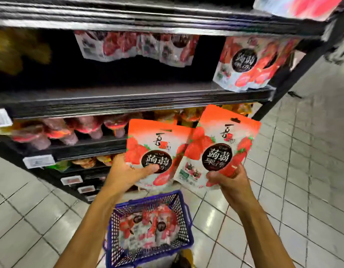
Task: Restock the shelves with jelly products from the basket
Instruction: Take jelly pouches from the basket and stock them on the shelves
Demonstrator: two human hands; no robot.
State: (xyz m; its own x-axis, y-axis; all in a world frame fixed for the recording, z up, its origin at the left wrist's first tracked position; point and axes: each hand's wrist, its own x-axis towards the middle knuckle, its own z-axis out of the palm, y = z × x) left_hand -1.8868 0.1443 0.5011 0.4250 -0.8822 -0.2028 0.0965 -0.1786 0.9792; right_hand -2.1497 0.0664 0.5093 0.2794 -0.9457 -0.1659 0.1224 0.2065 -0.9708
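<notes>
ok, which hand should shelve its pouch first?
Right, probably. The right hand holds the right pouch higher, its top near the shelf edge, just below the matching standing pouch. The left hand holds the left pouch lower.

Left of the standing pouch (250, 62), the shelf board (128, 95) is bare to its front edge, and a hand could pass in there. Further left and behind, a row of pouches (136, 47) blocks the back. Below it, the left-hand pouch (148, 140) and the right-hand pouch (219, 144) cover the front of the lower shelf (80, 147).
</notes>
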